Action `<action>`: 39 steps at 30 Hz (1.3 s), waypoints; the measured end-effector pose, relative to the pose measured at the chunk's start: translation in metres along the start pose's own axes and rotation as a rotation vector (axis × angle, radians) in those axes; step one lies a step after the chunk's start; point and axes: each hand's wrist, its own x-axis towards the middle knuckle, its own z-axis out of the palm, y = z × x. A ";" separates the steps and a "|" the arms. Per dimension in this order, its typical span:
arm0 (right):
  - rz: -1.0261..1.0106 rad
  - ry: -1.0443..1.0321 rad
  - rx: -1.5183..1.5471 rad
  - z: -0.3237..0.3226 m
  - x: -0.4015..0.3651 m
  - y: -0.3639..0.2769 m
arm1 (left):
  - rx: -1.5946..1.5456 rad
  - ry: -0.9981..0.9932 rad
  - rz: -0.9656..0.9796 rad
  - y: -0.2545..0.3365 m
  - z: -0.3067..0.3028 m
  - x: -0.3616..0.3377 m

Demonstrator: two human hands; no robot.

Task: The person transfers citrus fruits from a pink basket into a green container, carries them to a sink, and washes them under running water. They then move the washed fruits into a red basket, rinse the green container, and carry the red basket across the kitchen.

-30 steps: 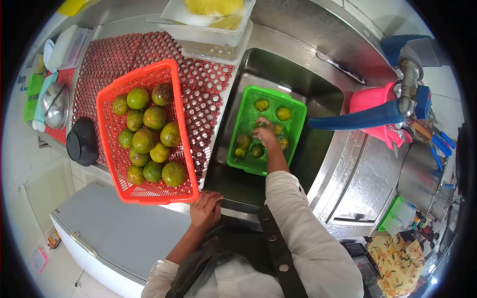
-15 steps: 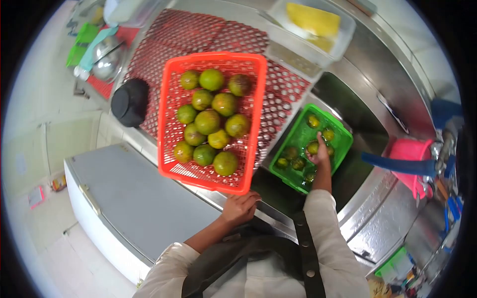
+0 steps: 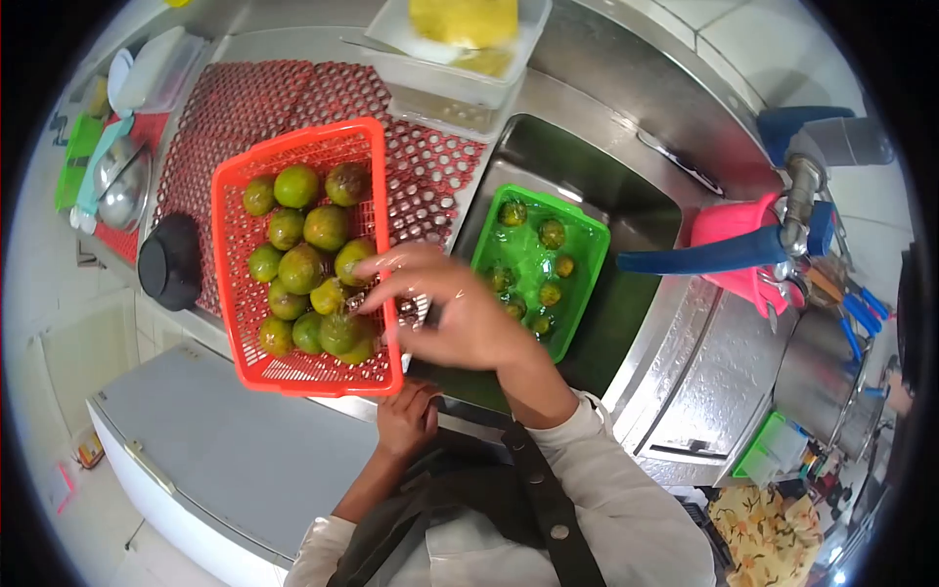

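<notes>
Right hand [image 3: 460, 315] (spread) over basket [image 3: 311, 382] edge.

Green citrus fruits [image 3: 301, 269] lie in the red plastic mesh basket [image 3: 293, 370] on the red perforated mat [image 3: 254, 98]. Right of it, the green plastic tray [image 3: 533, 262] sits in the steel sink [image 3: 626, 201].

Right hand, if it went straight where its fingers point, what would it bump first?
Probably the green oranges in the red basket; the right hand points left at them, though its height above them is unclear.
</notes>
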 end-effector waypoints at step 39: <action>1.343 0.558 0.621 -0.074 -0.130 0.178 | -0.084 0.053 -0.049 -0.003 0.003 -0.012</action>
